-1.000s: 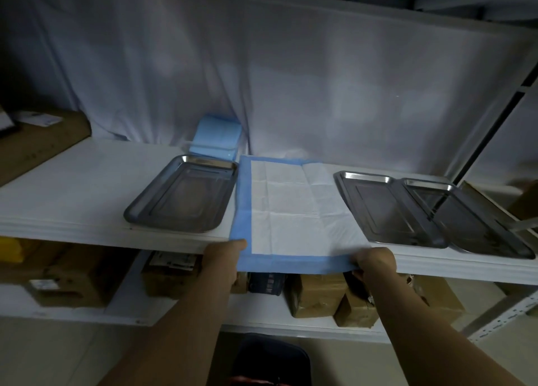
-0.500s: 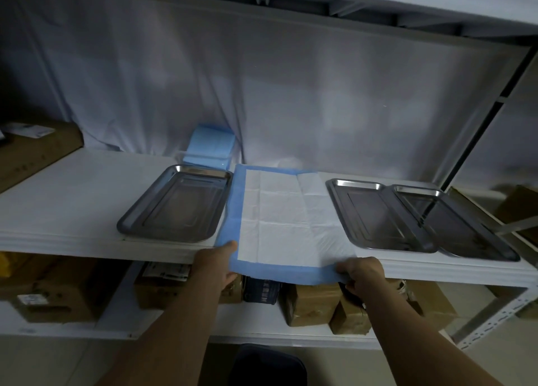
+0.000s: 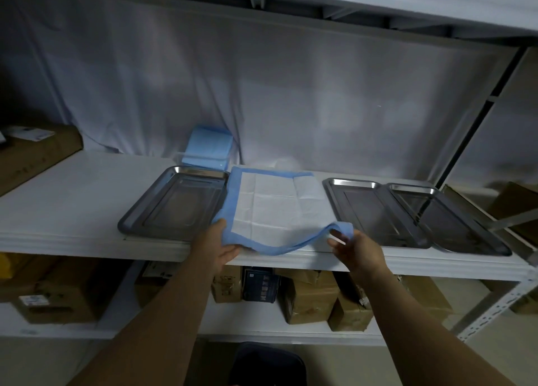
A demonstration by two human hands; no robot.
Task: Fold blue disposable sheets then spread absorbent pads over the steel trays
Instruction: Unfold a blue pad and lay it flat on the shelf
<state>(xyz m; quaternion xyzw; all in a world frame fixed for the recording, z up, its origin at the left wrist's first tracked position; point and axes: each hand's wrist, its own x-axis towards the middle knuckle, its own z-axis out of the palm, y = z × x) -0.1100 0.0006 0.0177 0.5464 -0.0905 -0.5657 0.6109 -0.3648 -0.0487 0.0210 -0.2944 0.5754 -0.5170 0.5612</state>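
— Blue-bordered and white in the middle, what is that absorbent pad (image 3: 276, 208) doing?

— It lies on the white shelf (image 3: 72, 199), between one steel tray (image 3: 174, 202) at nine o'clock and two more steel trays (image 3: 375, 211) at three o'clock. Its near edge is lifted and sags between both hands.

— How is it held?

— The left hand (image 3: 222, 247) pinches the near left corner, fingers clamped on it. The right hand (image 3: 353, 247) has fingers curled on the near right corner, which droops over them.

— How will it handle?

— Light, limp, likely to crease or tear. I'd hold it by the corners.

— Anything else?

— A folded blue stack (image 3: 208, 149) at twelve o'clock.
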